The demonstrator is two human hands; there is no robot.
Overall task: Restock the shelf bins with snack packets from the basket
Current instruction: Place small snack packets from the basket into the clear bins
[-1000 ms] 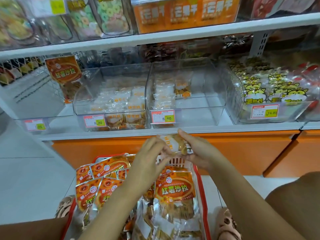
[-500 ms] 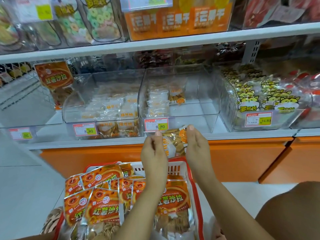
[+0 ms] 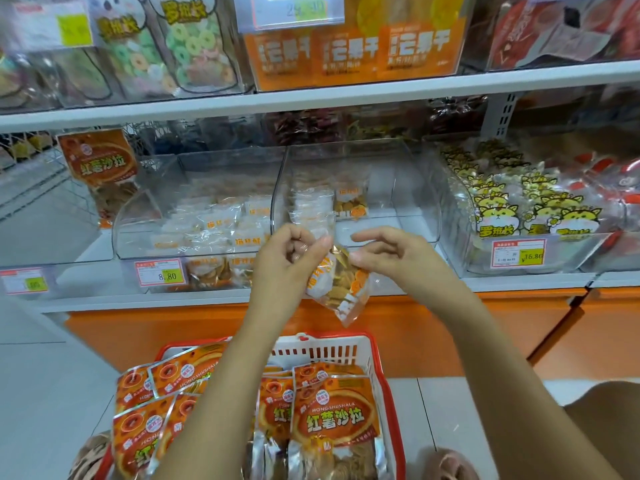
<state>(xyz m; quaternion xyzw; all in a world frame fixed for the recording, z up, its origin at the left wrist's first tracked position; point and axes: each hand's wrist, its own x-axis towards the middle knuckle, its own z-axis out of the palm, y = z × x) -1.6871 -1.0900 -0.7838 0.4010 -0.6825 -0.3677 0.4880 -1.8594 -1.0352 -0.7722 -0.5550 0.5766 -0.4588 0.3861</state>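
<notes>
On the shelf, left: a clear plastic left bin (image 3: 207, 233) is roughly half full of small clear packets with orange print; a red-and-white price tag (image 3: 161, 272) is on its front.
Left hand: the left hand (image 3: 287, 258) has its fingers curled and pinches the upper left corner of the packet.
Packet in hand: 1 small clear snack packet of golden crackers (image 3: 341, 285) hangs tilted between the 2 hands, in front of the shelf edge and above the basket, not yet in a bin.
Middle bin: the clear plastic middle bin (image 3: 391, 181) holds only a few of the same packets at its back left; most of its floor is bare.
Right hand: the right hand (image 3: 391, 258) pinches the packet's upper right edge, its forefinger lifted free.
Basket: the red plastic basket (image 3: 393, 393) on the floor holds many large orange foil packets (image 3: 332, 417).
Right bin: the clear bin of yellow cat-print packets (image 3: 519, 209) looks well stocked.
Progress: early, by my judgement; the middle bin is far from full and the basket is heavily loaded.
</notes>
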